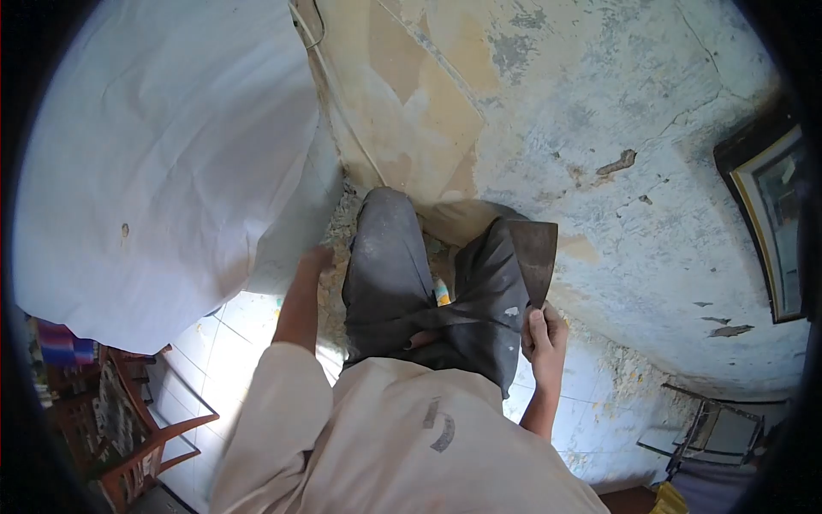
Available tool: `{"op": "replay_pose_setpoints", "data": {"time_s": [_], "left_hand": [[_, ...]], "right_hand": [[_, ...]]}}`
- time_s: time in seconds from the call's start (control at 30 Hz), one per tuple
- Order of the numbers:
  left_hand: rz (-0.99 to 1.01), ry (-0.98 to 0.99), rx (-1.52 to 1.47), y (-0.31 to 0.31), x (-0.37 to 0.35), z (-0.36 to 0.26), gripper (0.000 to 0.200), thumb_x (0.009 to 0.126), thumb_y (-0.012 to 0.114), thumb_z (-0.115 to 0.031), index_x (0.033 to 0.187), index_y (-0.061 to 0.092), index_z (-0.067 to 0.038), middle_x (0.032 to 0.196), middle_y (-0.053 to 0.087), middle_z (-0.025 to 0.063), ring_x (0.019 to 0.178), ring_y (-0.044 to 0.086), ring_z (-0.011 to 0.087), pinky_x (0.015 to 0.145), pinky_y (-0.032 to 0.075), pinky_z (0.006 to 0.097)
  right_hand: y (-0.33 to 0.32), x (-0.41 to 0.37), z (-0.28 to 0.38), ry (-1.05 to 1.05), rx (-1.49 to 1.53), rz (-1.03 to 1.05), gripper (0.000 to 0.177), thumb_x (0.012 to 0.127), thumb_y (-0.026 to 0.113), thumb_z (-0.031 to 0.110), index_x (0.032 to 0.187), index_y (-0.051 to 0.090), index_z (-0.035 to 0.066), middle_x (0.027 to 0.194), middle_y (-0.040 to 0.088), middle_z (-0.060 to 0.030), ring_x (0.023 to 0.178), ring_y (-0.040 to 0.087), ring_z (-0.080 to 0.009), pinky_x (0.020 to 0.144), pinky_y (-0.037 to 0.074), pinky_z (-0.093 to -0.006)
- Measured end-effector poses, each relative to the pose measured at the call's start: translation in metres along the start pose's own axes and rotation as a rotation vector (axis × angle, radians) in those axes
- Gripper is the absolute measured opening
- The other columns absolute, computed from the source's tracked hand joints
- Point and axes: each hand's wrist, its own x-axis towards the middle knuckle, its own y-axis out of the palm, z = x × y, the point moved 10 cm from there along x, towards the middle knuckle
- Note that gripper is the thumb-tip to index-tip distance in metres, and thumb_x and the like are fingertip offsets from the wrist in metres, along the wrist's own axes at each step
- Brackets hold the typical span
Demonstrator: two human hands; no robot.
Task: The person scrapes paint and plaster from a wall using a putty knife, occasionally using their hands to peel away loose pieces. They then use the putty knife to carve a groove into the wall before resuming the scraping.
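My right hand (544,332) is closed round the lower end of a scraper (536,257), whose wide, dark blade points up in front of the wall. My left hand (318,257) hangs beside my left knee, close to the white sheet; its fingers are too dim and small to make out. The wall (582,171) ahead is worn, with peeling paint, bare yellowish patches and cracks. My knees, in dark trousers, are bent near its foot.
A large white sheet (171,154) fills the left side. Wooden chairs (141,411) stand lower left. At the right a framed picture (775,206) hangs on the wall, above a metal frame (711,428). Debris (629,368) lies along the wall's foot on the tiles.
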Motion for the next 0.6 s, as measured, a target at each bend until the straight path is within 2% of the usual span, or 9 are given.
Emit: {"op": "replay_pose_setpoints", "data": {"time_s": [0.07,0.17,0.2,0.27,0.33,0.4,0.47,0.53,0.6], "left_hand": [[0.094,0.102,0.167,-0.008,-0.04,-0.02,0.039,0.086,0.069,-0.026,0.121,0.069,-0.009,0.128,0.065,0.0179,0.12,0.062,0.0329,0.099,0.049,0.046],[0.011,0.081,0.032,-0.044,-0.02,-0.026,0.033,0.086,0.067,-0.027,0.113,0.071,-0.01,0.117,0.069,0.0172,0.11,0.066,0.0338,0.092,0.053,0.0459],[-0.087,0.108,0.011,-0.076,-0.019,-0.032,0.029,0.086,0.066,-0.027,0.109,0.072,-0.01,0.111,0.071,0.017,0.105,0.068,0.0349,0.088,0.054,0.0461],[-0.482,0.025,-0.273,-0.168,-0.042,-0.041,0.025,0.087,0.064,-0.027,0.101,0.072,-0.008,0.101,0.072,0.0172,0.101,0.068,0.0371,0.085,0.054,0.0475],[-0.704,-0.002,-0.617,-0.231,-0.043,-0.054,0.029,0.091,0.059,-0.027,0.104,0.069,-0.003,0.107,0.069,0.0214,0.095,0.068,0.0373,0.084,0.052,0.0478],[-1.14,0.185,-0.842,-0.287,-0.056,-0.085,0.021,0.094,0.058,-0.023,0.096,0.067,-0.004,0.088,0.069,0.0164,0.077,0.067,0.0324,0.072,0.053,0.043],[-0.933,0.446,-1.49,-0.311,-0.062,-0.145,0.021,0.096,0.059,-0.021,0.094,0.064,0.0,0.077,0.064,0.0104,0.066,0.06,0.0205,0.064,0.049,0.0355],[-0.569,0.594,-1.836,-0.332,-0.086,-0.21,0.025,0.097,0.062,-0.023,0.092,0.063,0.001,0.073,0.057,0.0053,0.064,0.055,0.0132,0.06,0.046,0.0303],[-0.828,0.619,-1.697,-0.354,-0.109,-0.227,0.024,0.096,0.063,-0.023,0.094,0.062,0.001,0.076,0.058,0.0053,0.064,0.053,0.014,0.06,0.045,0.0303]], "right_hand": [[0.0,-0.004,-0.022,0.1,0.087,-0.051,0.031,0.103,0.055,0.033,0.081,0.049,0.011,0.06,0.041,0.0062,0.047,0.031,-0.0015,0.041,0.022,-0.0209],[0.006,-0.01,-0.03,0.147,0.08,-0.057,0.033,0.103,0.052,0.037,0.085,0.052,0.009,0.058,0.04,0.005,0.043,0.031,-0.0025,0.039,0.021,-0.0219],[0.008,-0.01,-0.028,0.137,0.067,-0.055,0.035,0.103,0.05,0.04,0.087,0.053,0.008,0.057,0.039,0.0043,0.042,0.031,-0.003,0.038,0.02,-0.0225],[0.014,-0.008,-0.018,0.109,0.043,0.006,0.038,0.104,0.048,0.043,0.09,0.055,0.008,0.058,0.04,0.0046,0.043,0.03,-0.0028,0.039,0.02,-0.0224],[0.021,-0.002,-0.006,0.067,0.034,0.061,0.04,0.104,0.049,0.045,0.091,0.056,0.008,0.061,0.04,0.0053,0.046,0.03,-0.0023,0.04,0.02,-0.0223],[0.026,0.014,-0.001,0.028,0.07,0.06,0.042,0.104,0.047,0.047,0.091,0.055,0.008,0.06,0.041,0.0037,0.045,0.031,-0.0034,0.04,0.021,-0.023],[0.031,0.038,0.002,0.014,0.108,0.054,0.042,0.104,0.046,0.047,0.092,0.055,0.008,0.06,0.042,0.0021,0.043,0.032,-0.0041,0.039,0.021,-0.0228],[0.036,0.067,0.004,0.02,0.159,0.043,0.041,0.104,0.046,0.047,0.094,0.054,0.009,0.061,0.043,0.0013,0.043,0.032,-0.0048,0.039,0.022,-0.0227],[0.042,0.098,0.01,-0.028,0.199,0.053,0.041,0.104,0.045,0.047,0.094,0.054,0.009,0.06,0.043,0.0015,0.043,0.032,-0.0051,0.039,0.022,-0.0227]]}}
